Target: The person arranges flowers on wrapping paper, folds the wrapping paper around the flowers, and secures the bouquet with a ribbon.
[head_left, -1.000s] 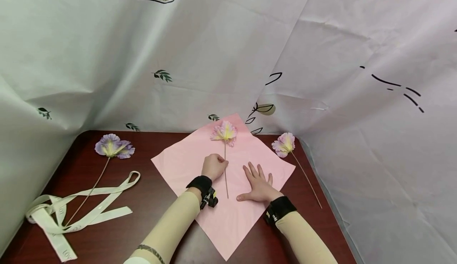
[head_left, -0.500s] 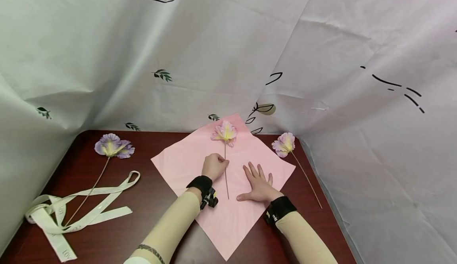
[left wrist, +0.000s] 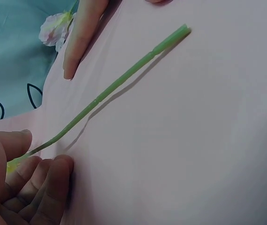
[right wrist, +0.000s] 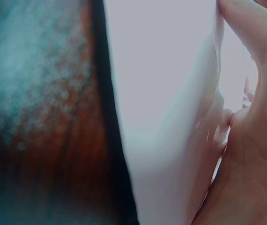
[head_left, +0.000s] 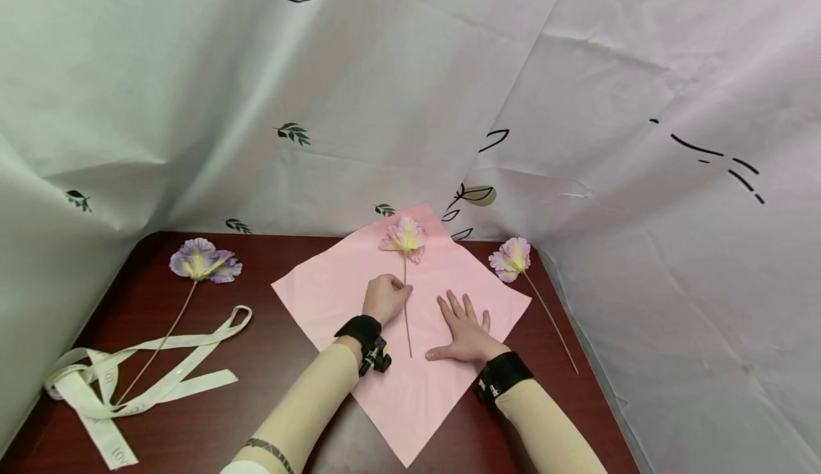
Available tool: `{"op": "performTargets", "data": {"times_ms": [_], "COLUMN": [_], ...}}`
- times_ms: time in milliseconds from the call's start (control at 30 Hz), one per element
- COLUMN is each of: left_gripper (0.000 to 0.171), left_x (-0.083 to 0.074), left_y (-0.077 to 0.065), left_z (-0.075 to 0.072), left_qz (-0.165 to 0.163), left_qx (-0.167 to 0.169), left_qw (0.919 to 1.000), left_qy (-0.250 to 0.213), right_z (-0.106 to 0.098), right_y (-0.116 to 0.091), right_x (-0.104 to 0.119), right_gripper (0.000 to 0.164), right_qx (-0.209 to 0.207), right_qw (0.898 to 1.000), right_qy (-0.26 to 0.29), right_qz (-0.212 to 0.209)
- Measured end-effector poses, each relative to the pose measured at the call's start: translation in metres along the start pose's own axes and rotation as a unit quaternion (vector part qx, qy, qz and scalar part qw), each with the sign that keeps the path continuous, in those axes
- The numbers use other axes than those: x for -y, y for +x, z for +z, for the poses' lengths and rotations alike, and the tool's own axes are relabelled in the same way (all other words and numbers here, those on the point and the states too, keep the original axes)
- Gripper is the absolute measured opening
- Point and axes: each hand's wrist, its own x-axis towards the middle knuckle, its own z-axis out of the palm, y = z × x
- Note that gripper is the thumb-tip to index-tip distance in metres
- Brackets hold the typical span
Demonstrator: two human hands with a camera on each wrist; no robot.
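A pink sheet of wrapping paper (head_left: 410,417) lies cornerwise on the table. On it is an artificial flower (head_left: 405,236) with pink and yellow petals, its head toward the far corner. My left hand (head_left: 385,299) pinches its stem between thumb and fingers, around the middle. In the left wrist view the green stem (left wrist: 119,80) slants away from those fingers and casts a shadow on the paper. To the right of the stem, my right hand (head_left: 468,333) rests on the paper with fingers spread. The right wrist view shows its palm (right wrist: 255,159) beside the paper.
A second pink flower (head_left: 511,260) lies at the table's right side. At the left, a purple flower (head_left: 200,263) has its stem under a loosely looped cream ribbon (head_left: 186,388) with printed letters. A pale patterned cloth (head_left: 385,103) hangs behind the dark red table (head_left: 276,360).
The lower end of the flower's stem has shifted very slightly to the right. Both hands stay in nearly the same place, the left still pinching the stem.
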Motion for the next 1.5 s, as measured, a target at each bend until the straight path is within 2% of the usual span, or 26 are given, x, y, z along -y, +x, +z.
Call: {"op": "performTargets", "data": {"times_ms": [67, 167, 233, 300, 367, 433, 533, 700, 800, 900, 1100, 1367, 1500], "left_gripper": [0.021, 0.014, 0.009, 0.020, 0.034, 0.048, 0.066, 0.091, 0.104, 0.111, 0.112, 0.115, 0.116], "left_x": [0.002, 0.007, 0.010, 0.013, 0.015, 0.017, 0.019, 0.028, 0.036, 0.040, 0.035, 0.049, 0.052], "left_y": [0.000, 0.001, 0.002, 0.004, 0.004, 0.001, -0.005, -0.018, -0.021, -0.022, -0.029, -0.030, -0.030], "left_z": [-0.003, -0.010, -0.017, -0.024, -0.033, -0.040, -0.048, -0.053, -0.054, -0.055, -0.066, -0.064, -0.062], "left_qz": [0.014, 0.054, 0.089, 0.125, 0.151, 0.166, 0.173, 0.173, 0.174, 0.172, 0.173, 0.173, 0.173], "left_qx": [-0.014, -0.043, -0.054, -0.048, -0.020, 0.021, 0.097, 0.203, 0.244, 0.262, 0.268, 0.269, 0.267], "left_qw": [0.9997, 0.9964, 0.9910, 0.9841, 0.9795, 0.9745, 0.9646, 0.9370, 0.9223, 0.9157, 0.9109, 0.9185, 0.9184], "left_qy": [0.011, 0.049, 0.084, 0.117, 0.132, 0.149, 0.173, 0.225, 0.245, 0.252, 0.262, 0.232, 0.235], "right_z": [0.000, 0.000, -0.001, -0.002, -0.002, -0.003, -0.003, -0.005, -0.006, -0.005, -0.002, 0.008, 0.009], "right_y": [0.000, 0.000, -0.001, 0.000, 0.001, 0.001, 0.000, -0.001, -0.001, -0.001, 0.000, 0.007, 0.008], "right_x": [0.000, -0.001, -0.002, -0.003, -0.004, -0.004, -0.005, -0.005, -0.004, -0.004, -0.005, -0.012, -0.013], "right_gripper": [0.128, 0.128, 0.129, 0.129, 0.129, 0.129, 0.130, 0.129, 0.129, 0.128, 0.129, 0.132, 0.133], "right_qx": [0.000, 0.000, -0.002, -0.006, -0.003, -0.003, -0.001, 0.001, 0.003, 0.004, 0.006, 0.003, 0.003], "right_qw": [1.000, 1.000, 1.000, 1.000, 1.000, 1.000, 1.000, 1.000, 1.000, 1.000, 1.000, 1.000, 1.000], "right_qy": [0.005, 0.011, 0.016, 0.016, 0.013, 0.013, 0.010, 0.013, 0.013, 0.010, 0.014, 0.017, 0.019], "right_qz": [-0.002, -0.002, -0.003, -0.004, -0.003, -0.002, -0.001, -0.002, -0.002, -0.002, -0.001, -0.006, -0.006]}}
